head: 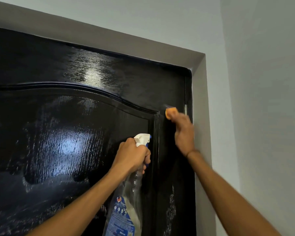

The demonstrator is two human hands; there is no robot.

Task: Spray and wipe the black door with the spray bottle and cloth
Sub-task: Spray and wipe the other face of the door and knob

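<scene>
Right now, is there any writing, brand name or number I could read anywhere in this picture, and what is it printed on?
None can be read.
Blue and white label on the clear plastic spray bottle: lines of print and small round icons, too small and blurred to read.
Glossy black panelled door, small orange cloth, grey door frame: no text.
</scene>
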